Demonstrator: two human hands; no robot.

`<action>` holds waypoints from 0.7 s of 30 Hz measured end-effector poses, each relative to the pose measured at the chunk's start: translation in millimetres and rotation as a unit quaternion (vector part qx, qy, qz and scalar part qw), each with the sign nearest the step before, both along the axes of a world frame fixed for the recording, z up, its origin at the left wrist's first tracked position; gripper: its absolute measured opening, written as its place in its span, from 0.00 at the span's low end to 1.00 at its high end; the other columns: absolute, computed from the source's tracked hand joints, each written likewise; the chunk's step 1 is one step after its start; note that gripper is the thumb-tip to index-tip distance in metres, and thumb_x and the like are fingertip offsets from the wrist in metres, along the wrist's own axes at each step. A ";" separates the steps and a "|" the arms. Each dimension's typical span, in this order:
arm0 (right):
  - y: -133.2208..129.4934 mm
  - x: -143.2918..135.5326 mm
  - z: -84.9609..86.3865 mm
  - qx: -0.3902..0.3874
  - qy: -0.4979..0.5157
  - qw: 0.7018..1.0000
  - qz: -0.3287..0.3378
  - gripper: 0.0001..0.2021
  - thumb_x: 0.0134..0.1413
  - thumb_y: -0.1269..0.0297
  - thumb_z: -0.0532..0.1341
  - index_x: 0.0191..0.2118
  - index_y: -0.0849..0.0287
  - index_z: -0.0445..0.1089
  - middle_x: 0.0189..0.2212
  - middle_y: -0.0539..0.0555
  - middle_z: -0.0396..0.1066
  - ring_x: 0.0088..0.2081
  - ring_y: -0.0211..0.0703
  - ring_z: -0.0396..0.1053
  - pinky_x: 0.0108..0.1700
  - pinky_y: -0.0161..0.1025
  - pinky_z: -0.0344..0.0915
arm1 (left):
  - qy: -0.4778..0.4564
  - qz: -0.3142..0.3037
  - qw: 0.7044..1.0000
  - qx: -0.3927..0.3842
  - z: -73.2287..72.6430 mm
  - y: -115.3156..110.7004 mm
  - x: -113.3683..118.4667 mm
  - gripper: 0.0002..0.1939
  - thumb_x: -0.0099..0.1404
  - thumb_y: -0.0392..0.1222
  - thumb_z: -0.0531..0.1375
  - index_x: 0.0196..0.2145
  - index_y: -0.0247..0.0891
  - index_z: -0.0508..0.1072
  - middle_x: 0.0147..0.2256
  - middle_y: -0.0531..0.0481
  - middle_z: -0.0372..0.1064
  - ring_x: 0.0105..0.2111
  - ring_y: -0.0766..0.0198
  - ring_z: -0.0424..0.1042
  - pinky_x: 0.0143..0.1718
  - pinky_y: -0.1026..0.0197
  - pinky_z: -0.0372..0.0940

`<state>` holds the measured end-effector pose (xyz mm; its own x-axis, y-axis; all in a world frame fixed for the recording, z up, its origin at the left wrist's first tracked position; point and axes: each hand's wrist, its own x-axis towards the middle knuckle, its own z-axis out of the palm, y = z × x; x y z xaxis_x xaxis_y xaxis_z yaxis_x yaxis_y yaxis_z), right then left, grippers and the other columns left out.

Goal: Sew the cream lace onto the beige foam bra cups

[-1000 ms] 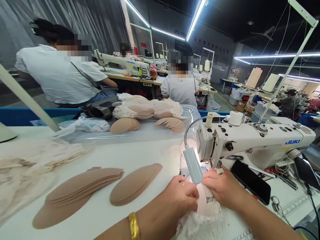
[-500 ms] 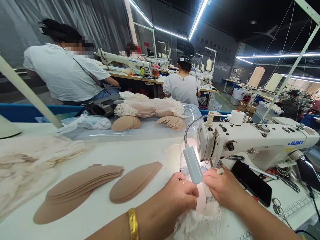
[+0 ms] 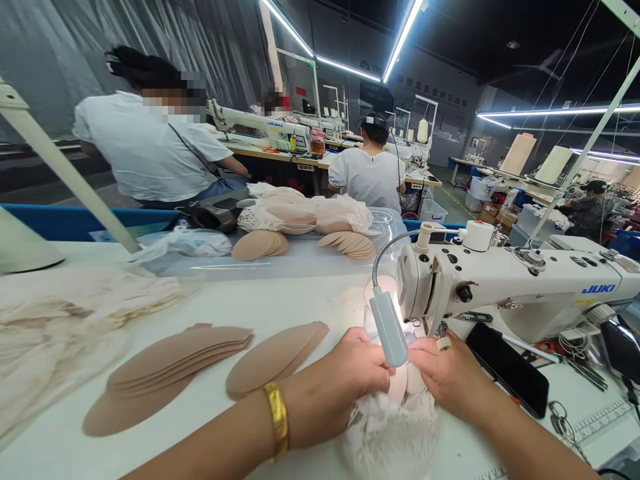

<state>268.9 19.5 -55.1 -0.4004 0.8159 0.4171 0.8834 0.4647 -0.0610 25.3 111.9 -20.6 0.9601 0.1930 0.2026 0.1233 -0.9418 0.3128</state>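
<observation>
At the needle end of the white JUKI sewing machine [image 3: 520,283], my left hand [image 3: 353,370] is closed, its curled fingers gripping a white lace garment [image 3: 393,440]. My right hand [image 3: 447,367] pinches the same garment from the other side, below the machine head. A pale pink pad [image 3: 397,387] shows against the lace between my hands. Over my fingertips hangs a grey lamp head [image 3: 389,330] on a bendable neck, hiding part of the stitching spot and some fingertips.
Stacked beige oval pads [image 3: 170,367] and a smaller pad pile [image 3: 275,360] lie left of my hands. Behind is a clear plastic lid [image 3: 200,265] bearing pads and lace cups. To the right are a black phone [image 3: 507,367] and scissors [image 3: 563,420]. Co-workers sit beyond.
My left hand has shifted slightly left and down, its wrist turning a little. The right hand stays near the machine head. The whole view has moved slightly.
</observation>
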 end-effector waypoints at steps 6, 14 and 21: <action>-0.1 1.5 -0.7 -0.009 0.008 1.000 0.002 0.17 0.60 0.81 0.59 0.46 0.52 0.76 0.42 0.53 0.79 0.43 0.49 0.71 0.46 0.42 0.64 | 0.009 -0.002 1.000 0.006 9.6 7.6 -2.0 0.15 0.55 0.23 0.61 0.33 0.44 0.74 0.38 0.56 0.77 0.38 0.58 0.73 0.55 0.52 0.58; -3.8 3.0 0.4 -0.023 0.018 0.997 0.066 0.15 0.57 0.85 0.57 0.35 0.55 0.70 0.37 0.51 0.77 0.40 0.45 0.69 0.47 0.41 0.64 | 0.034 -0.009 0.998 0.054 8.1 1.6 -2.1 0.26 0.47 0.21 0.60 0.41 0.46 0.73 0.39 0.55 0.78 0.43 0.54 0.75 0.56 0.49 0.57; -4.6 6.3 2.4 -0.002 0.036 0.999 0.010 0.17 0.51 0.84 0.54 0.40 0.55 0.70 0.37 0.54 0.74 0.38 0.49 0.66 0.40 0.42 0.65 | 0.018 0.013 0.999 0.032 2.4 14.3 0.0 0.23 0.47 0.22 0.60 0.38 0.45 0.73 0.37 0.56 0.77 0.39 0.55 0.75 0.58 0.49 0.55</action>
